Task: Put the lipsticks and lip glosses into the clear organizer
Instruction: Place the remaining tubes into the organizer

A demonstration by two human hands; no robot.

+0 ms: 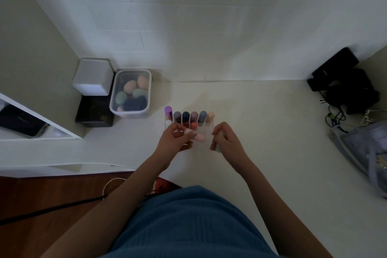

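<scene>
The clear organizer (206,132) stands on the pale table in front of me. Its back row holds several capped tubes, from a purple one (168,111) at the left to a peach one (210,116) at the right. A white cap (168,123) and a coral cap (194,125) show in the front row. My left hand (174,142) is shut on a pale pink lip gloss (198,136), held lying sideways just above the organizer's front. My right hand (225,140) grips a pale mint-coloured tube (218,148), mostly hidden by the fingers.
A clear lidded tub (132,92) of makeup sponges sits at the back left beside a white box (94,76) on a black case (94,113). A mirror (31,123) leans at the far left. Black devices and cables (343,88) and a clear pouch (366,148) lie at the right.
</scene>
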